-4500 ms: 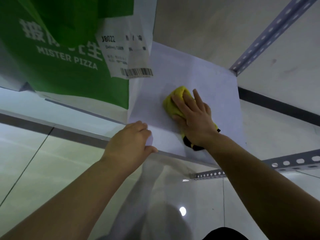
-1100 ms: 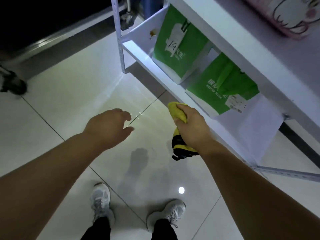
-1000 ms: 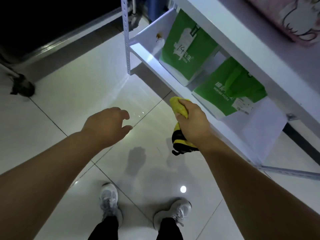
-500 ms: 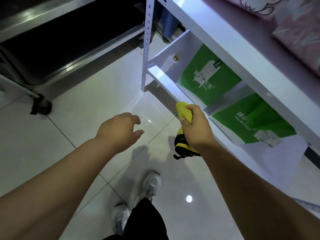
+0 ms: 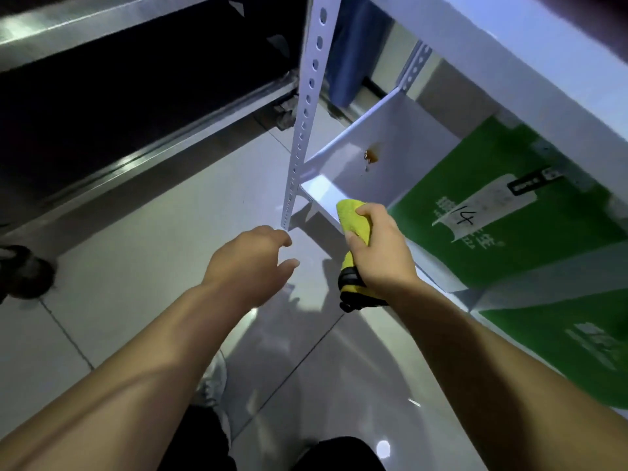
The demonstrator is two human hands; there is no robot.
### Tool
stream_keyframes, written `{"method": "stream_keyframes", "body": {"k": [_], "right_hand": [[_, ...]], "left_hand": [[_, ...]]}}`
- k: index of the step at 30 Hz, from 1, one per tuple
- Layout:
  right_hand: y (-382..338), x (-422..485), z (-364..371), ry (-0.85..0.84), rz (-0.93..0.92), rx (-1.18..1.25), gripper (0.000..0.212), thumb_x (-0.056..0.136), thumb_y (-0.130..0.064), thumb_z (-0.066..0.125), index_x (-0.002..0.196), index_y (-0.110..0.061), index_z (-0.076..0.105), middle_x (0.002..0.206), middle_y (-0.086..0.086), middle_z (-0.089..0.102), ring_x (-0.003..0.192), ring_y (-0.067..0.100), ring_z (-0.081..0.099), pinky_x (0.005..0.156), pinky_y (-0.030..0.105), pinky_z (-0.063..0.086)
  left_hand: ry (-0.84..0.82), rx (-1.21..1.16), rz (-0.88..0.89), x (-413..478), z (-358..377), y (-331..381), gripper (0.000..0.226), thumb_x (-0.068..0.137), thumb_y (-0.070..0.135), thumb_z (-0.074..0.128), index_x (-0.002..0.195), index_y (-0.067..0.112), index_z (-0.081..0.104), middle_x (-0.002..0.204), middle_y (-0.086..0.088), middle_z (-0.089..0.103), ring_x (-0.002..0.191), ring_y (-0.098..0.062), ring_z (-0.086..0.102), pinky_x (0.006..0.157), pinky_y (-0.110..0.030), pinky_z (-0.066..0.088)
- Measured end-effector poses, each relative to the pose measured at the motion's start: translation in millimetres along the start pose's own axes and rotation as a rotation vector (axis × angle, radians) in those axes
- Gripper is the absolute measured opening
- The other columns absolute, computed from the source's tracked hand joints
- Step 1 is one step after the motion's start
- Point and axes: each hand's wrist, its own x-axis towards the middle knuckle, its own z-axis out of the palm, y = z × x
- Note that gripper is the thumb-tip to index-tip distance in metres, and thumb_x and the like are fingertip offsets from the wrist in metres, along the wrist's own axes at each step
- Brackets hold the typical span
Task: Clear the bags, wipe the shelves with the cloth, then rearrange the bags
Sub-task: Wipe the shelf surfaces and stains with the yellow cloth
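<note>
Head view: I see my right hand (image 5: 380, 256) clenched round the yellow cloth (image 5: 353, 220), whose tip is just beside the lower shelf (image 5: 407, 130) front lip.
Left hand: my left hand (image 5: 251, 263) hangs released, fingers relaxed, holding nothing, above the floor (image 5: 153, 266).
Bags: two green bags sit uncleared on that shelf, the bag marked 14 (image 5: 492, 266) at 3 o'clock of the cloth and the second bag (image 5: 560, 362) at 5.
Risk: wiping rightward could snag and shove the nearer bag, and the brown stain (image 5: 371, 156) at 12 o'clock may smear.
Edges: the perforated post (image 5: 307, 96) stands at 11 o'clock and the upper shelf (image 5: 492, 56) overhangs, so my knuckles could catch either.
Room: bare shelf lies between post and bag, with open floor at 9 o'clock.
</note>
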Motion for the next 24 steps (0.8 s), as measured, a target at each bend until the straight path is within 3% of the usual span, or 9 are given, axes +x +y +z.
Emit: {"method": "stream_keyframes", "body": {"k": [5,12,16,20,24], "right_hand": [[18,65,40,0.122,-0.070,-0.029,0.039,0.091,-0.024,0.054,0.129,-0.024,0.043,0.132,0.004,0.048,0.110,0.028,0.049,0.084,0.035,0.039],[30,122,78,0.339,-0.079,-0.277,0.039,0.093,-0.034,0.050,0.131,-0.029,0.042,0.127,0.007,0.047,0.105,0.038,0.044,0.085,0.044,0.038],[48,127,103,0.273,0.061,-0.501,0.042,0.097,-0.039,0.041,0.134,-0.020,0.037,0.135,0.011,0.040,0.111,0.038,0.039,0.088,0.044,0.035],[56,140,113,0.279,0.117,-0.504,0.040,0.100,-0.036,0.034,0.135,-0.017,0.036,0.135,0.013,0.040,0.116,0.040,0.041,0.090,0.044,0.032],[55,174,111,0.322,0.154,-0.465,0.063,0.090,-0.032,0.049,0.146,-0.017,0.023,0.151,0.010,0.018,0.133,0.039,0.022,0.104,0.049,0.027]], "left_hand": [[0.167,-0.041,0.085,74,28,-25,0.052,0.088,0.038,0.053,0.137,0.031,0.034,0.130,0.002,0.049,0.113,-0.023,0.051,0.083,-0.034,0.043],[0.479,-0.097,0.247,143,51,-28,0.083,0.090,0.028,0.058,0.149,0.015,0.003,0.145,-0.007,0.027,0.115,-0.029,0.047,0.078,-0.037,0.045],[0.646,-0.150,0.321,172,44,-13,0.086,0.090,0.024,0.058,0.148,0.006,-0.003,0.147,-0.013,0.025,0.115,-0.031,0.048,0.087,-0.032,0.045],[0.667,-0.239,0.360,182,46,-2,0.088,0.089,0.005,0.055,0.148,0.016,-0.009,0.148,-0.008,0.025,0.111,-0.030,0.047,0.081,-0.025,0.037],[0.672,-0.271,0.338,190,54,-3,0.098,0.081,-0.013,0.046,0.146,0.029,-0.015,0.136,-0.006,0.030,0.102,-0.025,0.043,0.087,-0.037,0.046]]}}
